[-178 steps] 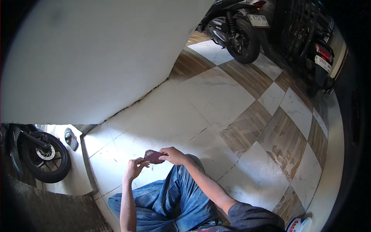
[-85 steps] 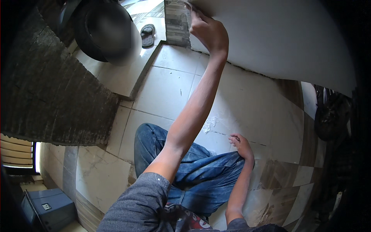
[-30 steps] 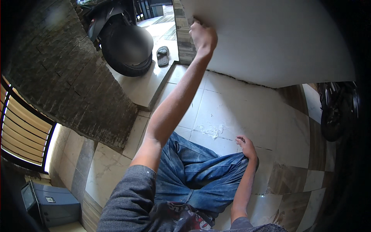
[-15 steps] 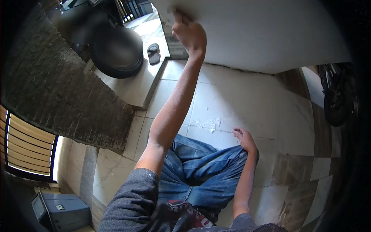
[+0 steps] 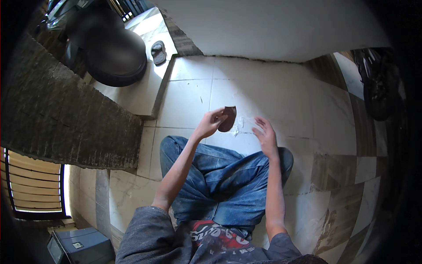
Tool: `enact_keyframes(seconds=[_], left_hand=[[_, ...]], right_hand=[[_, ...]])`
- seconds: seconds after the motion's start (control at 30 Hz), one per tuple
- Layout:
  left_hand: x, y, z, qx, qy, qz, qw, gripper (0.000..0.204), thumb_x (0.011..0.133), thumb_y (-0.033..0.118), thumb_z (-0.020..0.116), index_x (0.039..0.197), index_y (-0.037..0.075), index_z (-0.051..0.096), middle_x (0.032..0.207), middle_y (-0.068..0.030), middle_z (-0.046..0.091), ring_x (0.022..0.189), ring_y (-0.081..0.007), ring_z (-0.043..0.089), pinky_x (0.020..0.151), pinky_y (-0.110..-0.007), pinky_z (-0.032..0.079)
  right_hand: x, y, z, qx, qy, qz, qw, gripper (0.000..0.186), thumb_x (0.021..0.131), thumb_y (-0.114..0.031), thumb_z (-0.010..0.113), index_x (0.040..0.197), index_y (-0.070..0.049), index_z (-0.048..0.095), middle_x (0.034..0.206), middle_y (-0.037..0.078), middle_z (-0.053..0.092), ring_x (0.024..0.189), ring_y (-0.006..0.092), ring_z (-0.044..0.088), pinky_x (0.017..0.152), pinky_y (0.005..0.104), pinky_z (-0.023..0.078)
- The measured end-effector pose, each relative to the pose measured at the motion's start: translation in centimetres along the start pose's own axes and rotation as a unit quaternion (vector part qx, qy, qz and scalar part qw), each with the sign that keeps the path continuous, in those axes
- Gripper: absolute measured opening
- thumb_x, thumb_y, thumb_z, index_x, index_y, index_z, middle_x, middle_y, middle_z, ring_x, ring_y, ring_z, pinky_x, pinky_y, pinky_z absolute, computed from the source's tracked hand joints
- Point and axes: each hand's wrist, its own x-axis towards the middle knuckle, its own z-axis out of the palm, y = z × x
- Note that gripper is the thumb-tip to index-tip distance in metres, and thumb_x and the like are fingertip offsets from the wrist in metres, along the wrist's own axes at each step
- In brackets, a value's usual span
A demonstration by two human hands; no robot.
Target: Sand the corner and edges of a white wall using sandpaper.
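My left hand (image 5: pixel 211 124) holds a small, flat reddish-brown piece (image 5: pixel 227 119), apparently sandpaper, between thumb and fingers, raised over the tiled floor above my crossed, jeans-clad legs (image 5: pixel 220 180). My right hand (image 5: pixel 265 134) is just to the right of it, not touching it, fingers apart and slightly bent, with nothing in it. White flakes and powder (image 5: pixel 238 130) lie on the tiles behind the piece. The lower edge of a white wall (image 5: pixel 272 31) runs across the far side, beyond both hands.
A motorbike wheel (image 5: pixel 116 75), partly blurred, and a sandal (image 5: pixel 158 53) are on a raised tiled step at upper left. Another motorbike (image 5: pixel 373 97) is at far right. A dark rough slab (image 5: pixel 66 114) fills the left, above a barred window (image 5: pixel 35 185) and grey box (image 5: pixel 81 244).
My left hand has come down from the wall to above my lap, showing the reddish-brown piece. My right hand has risen from my knee toward it, fingers more spread.
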Motion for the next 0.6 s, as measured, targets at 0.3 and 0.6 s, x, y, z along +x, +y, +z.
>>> enact_keyframes(seconds=[0.3, 0.6], left_hand=[[-3.4, -4.5, 3.4, -0.138, -0.079, -0.060, 0.985, 0.031, 0.085, 0.014, 0.067, 0.108, -0.005, 0.061, 0.091, -0.0100, 0.068, 0.085, -0.0135, 0.062, 0.079, -0.028, 0.050], [-6.3, -9.1, 6.0, -0.195, -0.067, -0.105, 0.973, 0.019, 0.081, 0.011, 0.070, 0.092, -0.002, 0.062, 0.078, -0.0051, 0.065, 0.076, -0.0109, 0.061, 0.072, -0.026, 0.049]], right_hand=[[-1.1, 4.0, 4.1, -0.073, 0.015, 0.086, 0.994, 0.023, 0.082, -0.012, 0.067, 0.102, -0.001, 0.060, 0.084, 0.007, 0.065, 0.075, 0.0119, 0.060, 0.068, 0.0265, 0.047], [-0.9, 4.7, 4.1, -0.143, 0.032, 0.115, 0.982, 0.025, 0.081, -0.019, 0.070, 0.093, 0.000, 0.060, 0.079, 0.007, 0.065, 0.070, 0.0124, 0.059, 0.066, 0.0269, 0.047]])
